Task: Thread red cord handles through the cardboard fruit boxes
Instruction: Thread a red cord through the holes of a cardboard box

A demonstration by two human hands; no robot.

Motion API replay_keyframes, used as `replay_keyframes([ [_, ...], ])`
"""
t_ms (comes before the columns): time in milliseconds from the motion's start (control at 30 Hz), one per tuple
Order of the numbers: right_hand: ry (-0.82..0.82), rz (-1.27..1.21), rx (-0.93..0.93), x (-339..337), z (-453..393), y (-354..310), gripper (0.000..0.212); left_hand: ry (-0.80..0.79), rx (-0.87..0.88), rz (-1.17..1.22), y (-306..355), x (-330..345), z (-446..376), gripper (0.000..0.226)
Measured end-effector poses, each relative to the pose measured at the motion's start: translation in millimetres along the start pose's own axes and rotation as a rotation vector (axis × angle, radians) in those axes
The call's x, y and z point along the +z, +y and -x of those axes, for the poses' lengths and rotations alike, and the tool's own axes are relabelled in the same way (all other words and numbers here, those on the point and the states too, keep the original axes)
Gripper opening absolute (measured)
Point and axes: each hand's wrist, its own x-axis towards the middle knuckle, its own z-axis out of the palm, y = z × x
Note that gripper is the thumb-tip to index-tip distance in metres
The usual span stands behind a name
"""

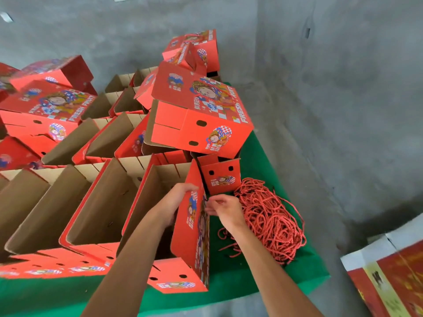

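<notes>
1. So: cord [216,200] — only a short red bit shows at the right hand's fingertips, pressed up to the outer face of the box's side panel. Looks like thin twisted rope: soft, light, no stiffness of its own. Judgement: pinch it close to the end or it buckles at the hole.
2. Right hand [225,210] — fingers curled, pinching that cord end; the hole itself I cannot make out.
3. Box [191,234] — open top, printed red panel upright between the two hands. Corrugated card: light, fairly stiff, but a free panel will flex under a push, so it needs backing from inside.
4. Left hand [177,201] — inside the box, thumb hooked over the panel's top edge, gripping it directly opposite the pinch. Good bracing spot.
5. Cord pile [272,221] — loose tangled heap just behind the right hand on the green mat [256,284]; likely to snag when one length is pulled.
6. Other boxes [96,202] — open ones in rows beyond the left hand; folded ones [199,115] stacked further out.
</notes>
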Motion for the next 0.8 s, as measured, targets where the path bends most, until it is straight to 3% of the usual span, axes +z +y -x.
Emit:
replay_keyframes([
  [433,-0.21,0.432,-0.146,-9,-20,-1,0.012,-0.033,-0.035,0.047,0,-4,-8,0.054],
  [567,-0.188,0.461,-0.152,-2,-19,0,0.012,-0.072,-0.012,0.054,-2,-2,-4,0.062],
  [700,-0.167,0.458,-0.209,3,-17,1,0.017,-0.035,-0.057,0.232,-5,-2,-5,0.09],
  [800,-0.153,0.521,-0.295,5,-10,4,0.021,0.068,-0.047,-0.003,-5,6,-9,0.044],
])
